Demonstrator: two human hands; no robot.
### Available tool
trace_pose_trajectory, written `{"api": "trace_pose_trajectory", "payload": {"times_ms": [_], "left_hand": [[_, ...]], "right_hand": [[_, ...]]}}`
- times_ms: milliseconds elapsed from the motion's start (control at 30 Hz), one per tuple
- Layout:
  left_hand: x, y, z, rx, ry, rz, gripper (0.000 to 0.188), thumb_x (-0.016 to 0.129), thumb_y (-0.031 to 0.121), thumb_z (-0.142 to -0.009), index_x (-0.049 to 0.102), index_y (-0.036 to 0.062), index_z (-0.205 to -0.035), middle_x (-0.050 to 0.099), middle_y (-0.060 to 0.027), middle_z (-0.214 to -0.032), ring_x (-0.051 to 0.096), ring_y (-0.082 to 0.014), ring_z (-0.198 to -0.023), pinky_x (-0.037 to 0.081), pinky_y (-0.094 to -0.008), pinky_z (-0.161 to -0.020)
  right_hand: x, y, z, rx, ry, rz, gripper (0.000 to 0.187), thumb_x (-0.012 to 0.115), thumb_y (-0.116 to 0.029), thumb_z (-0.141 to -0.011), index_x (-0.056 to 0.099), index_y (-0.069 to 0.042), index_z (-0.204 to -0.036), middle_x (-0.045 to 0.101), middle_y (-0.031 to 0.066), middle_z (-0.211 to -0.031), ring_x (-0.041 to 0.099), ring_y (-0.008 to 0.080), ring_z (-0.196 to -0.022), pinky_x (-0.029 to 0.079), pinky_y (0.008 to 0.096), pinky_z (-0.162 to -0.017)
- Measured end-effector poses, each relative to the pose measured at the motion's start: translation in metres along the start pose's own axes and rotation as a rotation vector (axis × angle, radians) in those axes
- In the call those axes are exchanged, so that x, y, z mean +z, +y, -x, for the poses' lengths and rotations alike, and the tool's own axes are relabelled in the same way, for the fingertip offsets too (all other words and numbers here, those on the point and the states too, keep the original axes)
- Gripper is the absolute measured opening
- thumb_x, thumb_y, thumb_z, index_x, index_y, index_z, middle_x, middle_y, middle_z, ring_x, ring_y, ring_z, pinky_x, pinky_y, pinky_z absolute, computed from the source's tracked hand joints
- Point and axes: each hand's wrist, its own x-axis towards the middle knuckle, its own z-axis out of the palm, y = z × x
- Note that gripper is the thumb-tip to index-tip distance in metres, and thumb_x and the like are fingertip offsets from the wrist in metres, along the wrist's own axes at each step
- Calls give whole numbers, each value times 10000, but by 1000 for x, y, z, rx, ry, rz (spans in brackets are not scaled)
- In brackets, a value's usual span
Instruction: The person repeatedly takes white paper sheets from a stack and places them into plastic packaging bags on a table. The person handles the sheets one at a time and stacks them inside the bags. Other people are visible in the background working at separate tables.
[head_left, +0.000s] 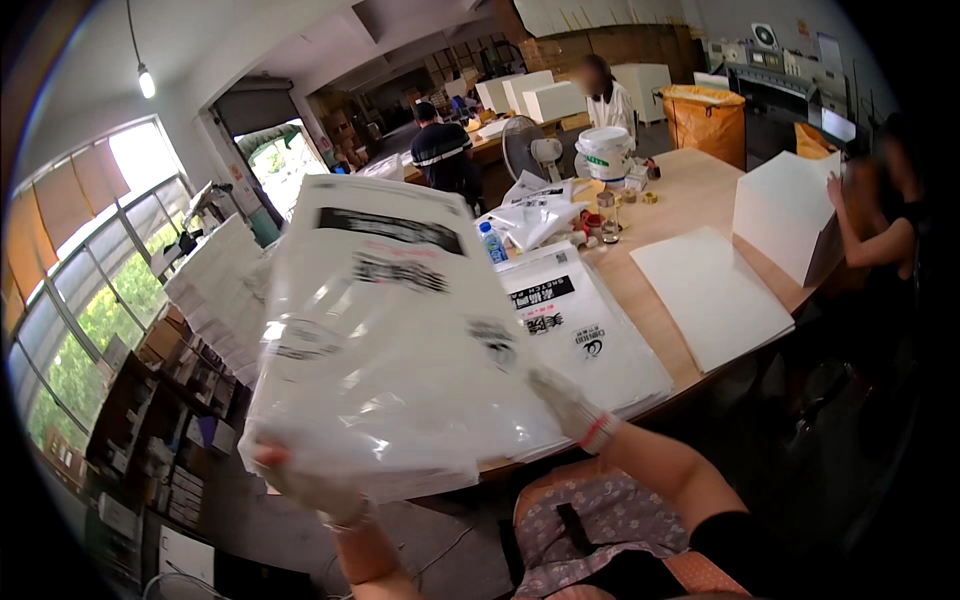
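Observation:
A large clear plastic bag of white paper, printed in black with a little red, is tilted up in front of me. My left hand, in a pale work glove and blurred, is closed on its lower left corner. At the bag's right edge is my right hand, also gloved, closed against it with the fingertips partly hidden. Beneath and to the right, more printed plastic bags lie stacked on the wooden table.
White sheets lie on the table's right. A person there handles a white board. Farther back are a water bottle, a glass jar, a white bucket and a fan. White stacks stand at left.

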Motion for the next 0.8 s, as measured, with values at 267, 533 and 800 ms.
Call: {"api": "trace_pose_trajectory", "payload": {"times_ms": [267, 533, 800], "left_hand": [[-113, -162, -135, -428, -62, -180, 253, 428, 207, -936, 502, 5, -1069, 544, -103, -1070, 550, -241, -935, 459, -338, -866], [-140, -187, 175, -1025, -61, 22, 211, 437, 152, -871, 558, 9, -967, 557, -55, -927, 527, -161, -914, 442, -323, -760], [-38, -66, 303, -1422, -836, -248, 173, 468, 135, -884, 549, -2, -952, 558, -56, -917, 543, -155, -892, 462, -311, -743]], "right_hand": [[172, -49, -49, 379, -339, -144, 280, 523, -268, -939, 514, -27, -1080, 554, 55, -713, 566, 162, -503, 515, 280, -468], [-31, 41, 32, 180, -284, 148, 365, 466, -310, -956, 505, -55, -1214, 594, 85, -872, 621, 175, -781, 523, 317, -680], [-340, -5, 114, 198, 459, 1868, 922, 724, -405, -686, 269, -7, -1383, 412, 226, -1307, 365, 387, -1229, 330, 447, -1012]]}}
